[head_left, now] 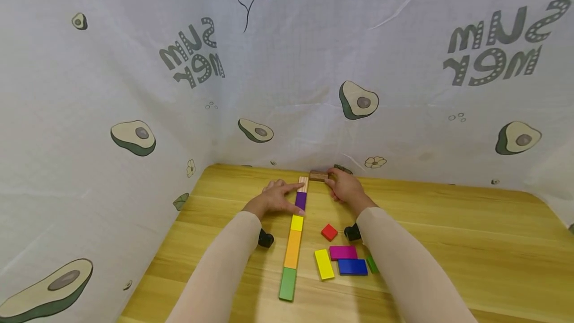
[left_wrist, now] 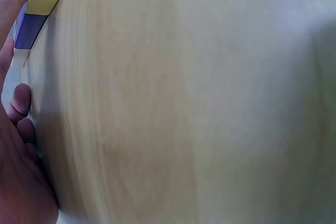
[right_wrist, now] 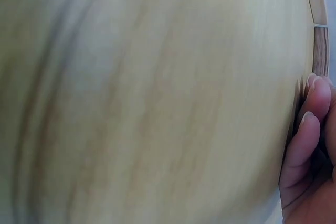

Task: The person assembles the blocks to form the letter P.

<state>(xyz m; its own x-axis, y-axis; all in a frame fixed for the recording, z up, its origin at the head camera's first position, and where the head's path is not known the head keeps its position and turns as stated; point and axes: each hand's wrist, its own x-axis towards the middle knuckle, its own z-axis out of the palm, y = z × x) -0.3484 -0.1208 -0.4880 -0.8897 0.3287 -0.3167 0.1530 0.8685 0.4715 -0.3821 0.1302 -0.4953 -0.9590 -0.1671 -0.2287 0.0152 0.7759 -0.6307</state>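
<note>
The left hand [head_left: 278, 197] is holding its thumb and pointing finger wide apart along a straight row of flat coloured blocks [head_left: 293, 246], touching the pale striped wooden block [head_left: 303, 184] at the far end, maybe to stop it sliding. The right hand [head_left: 347, 187] is pinching a dark brown wooden block [head_left: 317, 176] just beside it, probably leaving the left end free. Fingers are hiding the right end; the cream right sleeve [head_left: 403, 258] is partly covering a green block [head_left: 371, 265].

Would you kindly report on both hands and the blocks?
Left hand on block row. Right hand pinching dark brown block by row's far end. No obstruction visible between block and row.
</note>
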